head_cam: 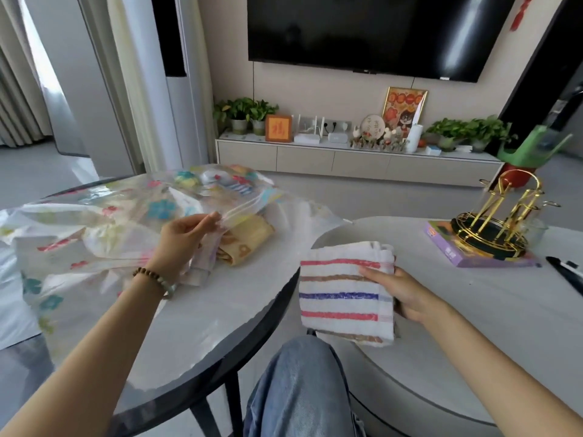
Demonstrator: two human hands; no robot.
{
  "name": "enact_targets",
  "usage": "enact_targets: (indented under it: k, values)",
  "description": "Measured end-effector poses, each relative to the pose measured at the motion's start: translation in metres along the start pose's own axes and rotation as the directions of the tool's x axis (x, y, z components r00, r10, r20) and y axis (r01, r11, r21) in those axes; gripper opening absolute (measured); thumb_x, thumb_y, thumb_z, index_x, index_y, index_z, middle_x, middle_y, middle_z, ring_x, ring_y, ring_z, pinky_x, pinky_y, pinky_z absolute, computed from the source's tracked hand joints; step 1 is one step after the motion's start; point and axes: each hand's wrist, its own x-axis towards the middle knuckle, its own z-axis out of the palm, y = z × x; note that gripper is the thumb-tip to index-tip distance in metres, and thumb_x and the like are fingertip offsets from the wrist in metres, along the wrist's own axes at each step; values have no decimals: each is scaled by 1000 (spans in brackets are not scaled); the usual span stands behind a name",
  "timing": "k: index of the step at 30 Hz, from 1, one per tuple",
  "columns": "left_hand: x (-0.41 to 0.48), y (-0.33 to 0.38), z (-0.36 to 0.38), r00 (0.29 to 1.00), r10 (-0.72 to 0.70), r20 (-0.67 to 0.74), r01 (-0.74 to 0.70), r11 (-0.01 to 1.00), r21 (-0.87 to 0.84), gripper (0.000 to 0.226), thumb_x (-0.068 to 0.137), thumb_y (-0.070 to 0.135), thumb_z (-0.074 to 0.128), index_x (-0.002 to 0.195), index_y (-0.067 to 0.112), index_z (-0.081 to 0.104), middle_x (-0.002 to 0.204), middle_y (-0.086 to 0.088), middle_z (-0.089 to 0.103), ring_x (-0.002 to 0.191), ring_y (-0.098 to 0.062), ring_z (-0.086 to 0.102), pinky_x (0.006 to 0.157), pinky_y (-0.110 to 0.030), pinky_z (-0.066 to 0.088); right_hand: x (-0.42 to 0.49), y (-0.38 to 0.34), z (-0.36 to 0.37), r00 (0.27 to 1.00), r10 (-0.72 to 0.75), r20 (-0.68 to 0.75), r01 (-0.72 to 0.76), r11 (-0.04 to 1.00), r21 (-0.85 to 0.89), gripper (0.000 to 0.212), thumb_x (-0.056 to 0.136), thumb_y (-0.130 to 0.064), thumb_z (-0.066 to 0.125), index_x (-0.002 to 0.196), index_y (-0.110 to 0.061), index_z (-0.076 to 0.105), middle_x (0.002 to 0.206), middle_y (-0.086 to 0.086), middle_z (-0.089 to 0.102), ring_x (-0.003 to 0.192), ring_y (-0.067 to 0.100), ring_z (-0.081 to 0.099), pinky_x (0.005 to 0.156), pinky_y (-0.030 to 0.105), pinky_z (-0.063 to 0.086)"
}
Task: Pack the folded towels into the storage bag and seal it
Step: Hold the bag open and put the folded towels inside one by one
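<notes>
My right hand clamped on folded striped towel held above table gap, my left hand pinching zip edge of floral storage bag, tan towel lying in bag mouth just past left fingers, gold rack beyond right hand

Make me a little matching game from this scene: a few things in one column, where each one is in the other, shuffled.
Things:
1. white folded towel with red, brown and blue stripes
2. clear plastic storage bag printed with flowers
3. gold wire rack
4. tan folded towel

Places:
A. standing on a purple box
B. just inside the bag's mouth
C. held in the right hand
D. its opening pinched by the left hand

Pairs: 1-C, 2-D, 3-A, 4-B
</notes>
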Motion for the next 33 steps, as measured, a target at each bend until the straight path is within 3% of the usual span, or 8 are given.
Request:
enact_targets:
  k: [12, 18, 20, 22, 24, 25, 27, 33]
  values:
    - [-4, 67, -114, 991, 80, -104, -65, 988, 139, 16, 86, 34, 57, 85, 22, 69, 58, 18, 69, 38, 5, 44, 47, -8, 35, 41, -44, 197, 884, -55, 464, 33, 998, 57, 27, 87, -17, 64, 114, -14, 64, 109, 11, 71, 96, 25, 70, 83, 37, 58]
    - [-7, 75, -139, 993, 100, -63, -89, 983, 162, 24, 88, 29, 55, 96, 11, 69, 69, 11, 72, 43, 11, 51, 63, -17, 48, 69, -48, 302, 848, -149, 508, 182, 983, -15, 49, 82, -27, 70, 128, -17, 53, 119, 4, 67, 110, 22, 64, 95, 38, 52]
    - [-8, 76, -139, 992, 113, -60, -102, 981, 167, 27, 90, 25, 54, 98, 5, 68, 80, 3, 70, 41, 12, 50, 67, -24, 50, 78, -41, 322, 870, -202, 450, 257, 964, -64, 76, 76, -43, 73, 140, -20, 39, 133, -1, 56, 119, 18, 57, 102, 38, 47]
    - [-8, 74, -142, 991, 118, -57, -108, 983, 146, 28, 90, 23, 54, 98, 1, 69, 84, -2, 69, 42, 12, 50, 58, -12, 46, 89, -26, 323, 862, -382, 335, 479, 829, -288, 93, 71, -58, 69, 147, -31, 21, 145, -11, 32, 131, 10, 38, 109, 34, 35]
    - [-7, 71, -146, 996, 89, -29, -86, 990, 108, 27, 89, 25, 55, 97, 3, 70, 81, -2, 71, 41, 8, 50, 48, -4, 40, 104, -3, 307, 690, -625, 366, 702, 454, -549, 90, 70, -73, 54, 145, -47, 13, 157, -7, 10, 145, 15, 8, 114, 39, 17]
    - [-6, 68, -149, 998, 66, -9, -65, 994, 86, 26, 88, 27, 56, 96, 7, 71, 77, 0, 72, 40, 4, 46, 45, -5, 37, 111, 8, 298, 620, -647, 444, 737, 287, -611, 89, 69, -79, 48, 144, -53, 9, 160, -4, -5, 147, 19, -9, 115, 43, 8]
    - [-3, 60, -153, 999, 15, 33, -17, 998, 64, 22, 86, 34, 58, 91, 18, 72, 72, 4, 74, 43, -2, 35, 43, -11, 31, 126, 27, 286, 632, -544, 552, 727, 169, -666, 93, 66, -83, 46, 142, -58, -2, 156, -6, -28, 143, 21, -28, 117, 43, -1]
    - [5, 45, -158, 989, -86, 120, 88, 996, -13, 30, 73, 48, 60, 82, 23, 73, 71, 7, 73, 51, -9, 32, 48, -16, 32, 149, 52, 330, 783, -398, 478, 617, 402, -677, 109, 48, -97, 31, 136, -52, -14, 154, -4, -31, 140, 25, -34, 120, 47, 0]
